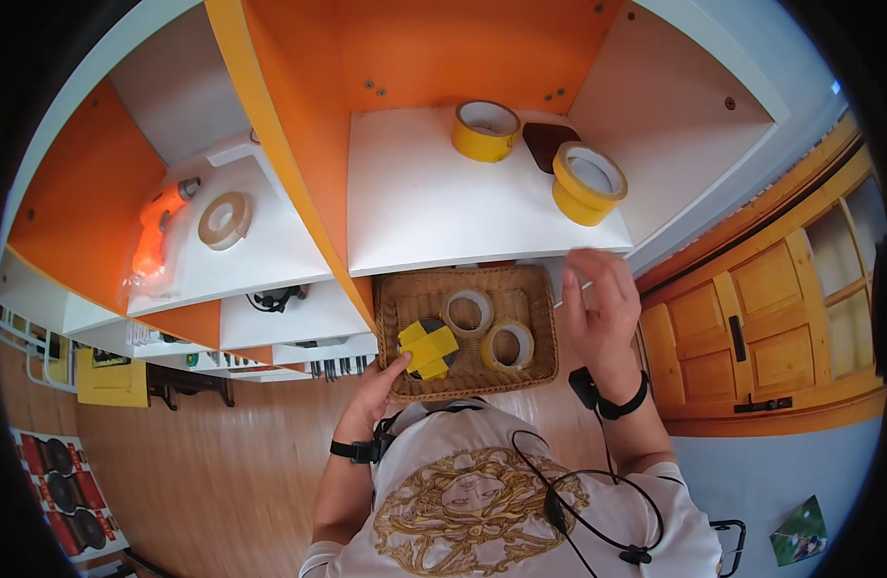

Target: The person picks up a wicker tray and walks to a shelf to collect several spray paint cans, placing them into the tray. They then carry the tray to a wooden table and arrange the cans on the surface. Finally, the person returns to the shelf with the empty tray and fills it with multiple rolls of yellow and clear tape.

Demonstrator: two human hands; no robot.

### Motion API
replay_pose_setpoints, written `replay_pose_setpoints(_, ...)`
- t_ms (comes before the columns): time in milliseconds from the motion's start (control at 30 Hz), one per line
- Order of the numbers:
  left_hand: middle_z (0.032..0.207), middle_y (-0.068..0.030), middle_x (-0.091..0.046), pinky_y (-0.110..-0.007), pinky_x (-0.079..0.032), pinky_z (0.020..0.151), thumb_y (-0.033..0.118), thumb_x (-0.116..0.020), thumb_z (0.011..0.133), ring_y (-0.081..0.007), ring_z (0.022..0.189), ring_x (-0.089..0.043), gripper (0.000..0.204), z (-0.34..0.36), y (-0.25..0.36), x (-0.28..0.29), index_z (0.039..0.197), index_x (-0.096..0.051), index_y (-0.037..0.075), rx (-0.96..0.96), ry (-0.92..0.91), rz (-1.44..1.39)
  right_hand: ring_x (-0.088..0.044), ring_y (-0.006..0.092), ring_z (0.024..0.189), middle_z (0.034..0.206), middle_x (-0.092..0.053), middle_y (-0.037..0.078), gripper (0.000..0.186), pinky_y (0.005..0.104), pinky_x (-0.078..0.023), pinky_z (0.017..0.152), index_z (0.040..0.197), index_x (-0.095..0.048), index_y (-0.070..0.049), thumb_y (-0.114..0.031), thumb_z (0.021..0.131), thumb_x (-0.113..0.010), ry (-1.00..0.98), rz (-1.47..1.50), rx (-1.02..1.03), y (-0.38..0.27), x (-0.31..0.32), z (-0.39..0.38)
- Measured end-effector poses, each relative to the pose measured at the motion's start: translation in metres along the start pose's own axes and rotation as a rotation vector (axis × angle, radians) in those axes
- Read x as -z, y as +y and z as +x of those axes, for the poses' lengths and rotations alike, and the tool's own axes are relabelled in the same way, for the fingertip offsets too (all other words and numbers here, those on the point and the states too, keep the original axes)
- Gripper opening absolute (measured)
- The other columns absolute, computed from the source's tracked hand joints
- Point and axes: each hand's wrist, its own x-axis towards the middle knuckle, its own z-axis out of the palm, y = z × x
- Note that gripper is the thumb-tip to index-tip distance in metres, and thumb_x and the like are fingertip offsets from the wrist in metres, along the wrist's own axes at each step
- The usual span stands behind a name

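Observation:
My left hand grips the near left corner of a brown wicker basket, its thumb over the rim. In the basket lie two tape rolls, one pale and one yellowish, beside a dark round piece crossed by yellow strips. My right hand is raised to the right of the basket, near the shelf's front edge. Its fingers are bent but apart from the thumb, and nothing shows in them. On the white shelf above stand a yellow tape roll and two stacked yellow rolls.
Between the shelf's rolls lies a dark brown flat object. The left compartment holds an orange glue-gun-like tool and a tan tape roll. An orange divider separates the compartments. A wooden door stands at the right.

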Motion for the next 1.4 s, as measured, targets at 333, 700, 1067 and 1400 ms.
replay_pose_setpoints(333,0.146,-0.0137,-0.067,-0.038,-0.056,0.105,0.036,-0.079,0.102,-0.0239,0.130,-0.067,0.073,-0.004,0.002,-0.004,0.156,-0.050,-0.003,0.037,0.024,0.044,-0.062,0.0409,0.121,0.124,-0.071,0.018,0.041,0.0537,-0.048,0.107,0.124,-0.070,0.000,-0.018,0.091,-0.084,0.009,-0.329,0.094,0.027,-0.012,0.076)
replay_pose_setpoints(700,0.144,-0.0159,-0.067,-0.037,-0.053,0.109,0.034,-0.079,0.103,-0.0244,0.130,-0.066,0.070,-0.009,0.001,-0.004,0.154,-0.052,-0.006,-0.040,-0.001,-0.024,-0.075,0.0407,0.104,0.122,-0.072,0.020,0.042,0.0487,-0.063,0.087,0.131,-0.068,0.000,-0.020,0.094,-0.077,-0.365,-0.216,0.051,0.012,-0.104,0.127)
replay_pose_setpoints(1067,0.144,-0.0148,-0.068,-0.036,-0.055,0.107,0.035,-0.078,0.103,-0.0231,0.127,-0.068,0.069,-0.013,0.009,-0.005,0.154,-0.052,-0.004,0.053,0.025,-0.019,-0.074,0.0409,0.092,0.104,-0.074,0.019,0.020,0.0442,-0.061,0.077,0.114,-0.073,0.000,-0.008,0.096,-0.073,-0.212,0.030,0.083,-0.012,-0.071,0.109)
replay_pose_setpoints(1400,0.144,-0.0155,-0.068,-0.036,-0.056,0.107,0.028,-0.078,0.103,-0.0232,0.127,-0.068,0.064,0.008,-0.007,0.002,0.152,-0.054,-0.006,-0.017,0.011,-0.023,-0.076,0.0324,0.084,0.103,-0.077,0.014,0.019,0.0375,-0.061,0.072,0.108,-0.076,-0.002,-0.002,0.090,-0.083,-0.468,0.487,-0.108,-0.027,0.005,-0.033)
